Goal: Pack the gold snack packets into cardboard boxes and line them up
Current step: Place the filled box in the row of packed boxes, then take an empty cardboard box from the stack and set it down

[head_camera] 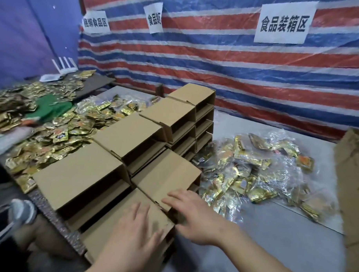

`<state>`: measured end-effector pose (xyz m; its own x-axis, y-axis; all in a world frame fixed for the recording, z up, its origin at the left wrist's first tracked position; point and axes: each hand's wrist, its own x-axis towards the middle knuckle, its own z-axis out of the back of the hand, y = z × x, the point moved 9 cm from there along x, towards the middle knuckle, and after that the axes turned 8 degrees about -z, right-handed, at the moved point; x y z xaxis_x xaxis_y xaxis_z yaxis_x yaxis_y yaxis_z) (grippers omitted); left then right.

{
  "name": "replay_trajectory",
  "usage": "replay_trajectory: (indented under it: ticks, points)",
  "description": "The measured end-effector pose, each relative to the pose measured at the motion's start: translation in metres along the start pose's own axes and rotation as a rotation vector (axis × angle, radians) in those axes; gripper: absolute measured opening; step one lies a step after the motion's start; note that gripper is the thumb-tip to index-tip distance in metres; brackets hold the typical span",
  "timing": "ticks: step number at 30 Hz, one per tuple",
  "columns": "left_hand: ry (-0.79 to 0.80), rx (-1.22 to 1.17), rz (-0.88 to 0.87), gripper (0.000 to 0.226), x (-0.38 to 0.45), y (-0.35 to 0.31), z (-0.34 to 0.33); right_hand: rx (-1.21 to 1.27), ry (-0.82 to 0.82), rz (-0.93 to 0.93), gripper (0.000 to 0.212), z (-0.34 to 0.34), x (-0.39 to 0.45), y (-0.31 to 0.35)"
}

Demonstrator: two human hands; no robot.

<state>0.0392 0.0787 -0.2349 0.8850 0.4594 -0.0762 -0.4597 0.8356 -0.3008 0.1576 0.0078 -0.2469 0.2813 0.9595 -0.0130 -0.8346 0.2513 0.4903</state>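
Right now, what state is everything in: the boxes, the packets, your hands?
left hand: open, fingers spread flat on the nearest box
right hand: open, fingers straight, touching the next box
nearest box: closed, front of the row
cardboard boxes: closed, stacked in a line running away
gold packets, left pile: loose, unpacked
gold packets, right pile: loose on crumpled clear plastic
flat cardboard: unfolded, at the right edge

Single head-worn view, looking forward and down over the table (279,209). Close above stacked cardboard boxes (122,154) at centre, both hands entering from 6 o'clock. Striped tarp wall (233,73) at 12 o'clock. Wide-angle, edges bowed. No second view to overlap.
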Motion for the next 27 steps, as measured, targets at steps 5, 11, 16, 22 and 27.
replay_trajectory:
  ticks: [5, 11, 16, 22, 27]
  points:
    - [0.139, 0.198, 0.121, 0.105, -0.027, 0.028, -0.036, -0.304, 0.133, 0.151, 0.089, -0.055, 0.007, 0.033]
    - [0.084, 0.355, 0.068, 0.081, -0.034, 0.021, -0.024, -0.348, 0.057, 0.147, 0.061, -0.061, 0.016, 0.046]
    - [-0.095, 0.375, -0.067, 0.046, -0.045, 0.009, 0.004, -0.288, -0.006, 0.209, 0.054, -0.045, 0.014, 0.052]
    - [-0.237, 0.114, -0.038, 0.044, -0.055, -0.004, 0.060, -0.084, -0.074, 0.264, 0.031, 0.000, 0.009, 0.062]
    - [-0.263, -0.141, 0.060, 0.021, -0.060, 0.001, 0.091, -0.019, -0.095, 0.180, 0.018, 0.034, 0.001, 0.056]
